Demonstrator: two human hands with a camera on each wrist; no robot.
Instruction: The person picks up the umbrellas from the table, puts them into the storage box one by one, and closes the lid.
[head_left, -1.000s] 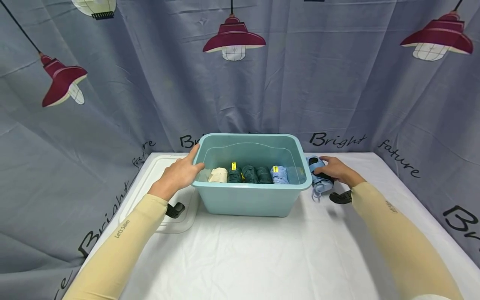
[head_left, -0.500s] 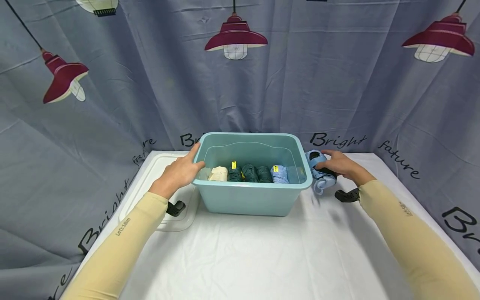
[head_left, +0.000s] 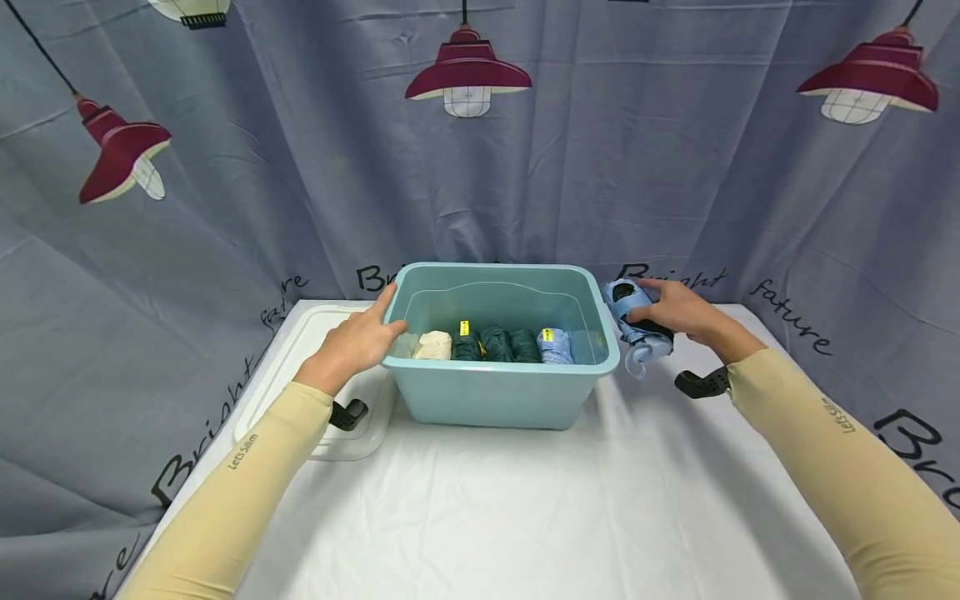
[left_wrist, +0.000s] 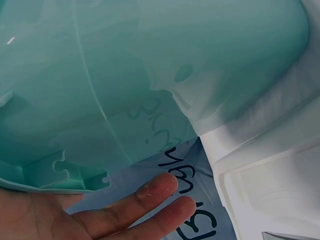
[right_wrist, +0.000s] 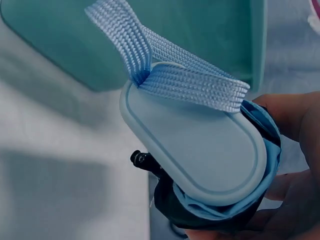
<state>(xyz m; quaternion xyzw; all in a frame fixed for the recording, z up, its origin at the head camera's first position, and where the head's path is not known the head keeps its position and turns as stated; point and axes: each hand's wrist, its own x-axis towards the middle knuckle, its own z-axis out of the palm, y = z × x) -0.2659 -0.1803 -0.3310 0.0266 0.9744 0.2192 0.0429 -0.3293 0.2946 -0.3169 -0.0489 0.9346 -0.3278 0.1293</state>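
Note:
My right hand [head_left: 682,312] grips a folded light-blue and black compact umbrella [head_left: 637,323] above the table, just outside the bin's right wall. The right wrist view shows the umbrella's pale oval handle end [right_wrist: 200,140] with a woven blue wrist strap [right_wrist: 195,90], and the fingers wrapped at its far side. A teal plastic storage bin [head_left: 487,400] stands mid-table. Over its left rim rests my left hand [head_left: 352,346], thumb across the rim; in the left wrist view two fingers [left_wrist: 150,200] extend fairly straight outside the wall.
Inside the bin lie a cream roll [head_left: 432,345], several dark green rolls [head_left: 496,343] and a light-blue roll [head_left: 555,346], some with yellow labels. A whitish plastic lid [head_left: 360,433] lies left of the bin. A grey printed curtain [head_left: 315,167] hangs behind the white table [head_left: 525,517].
My right hand has lifted the umbrella from the table and raised it beside the bin's right rim. The left hand has stayed on the left rim.

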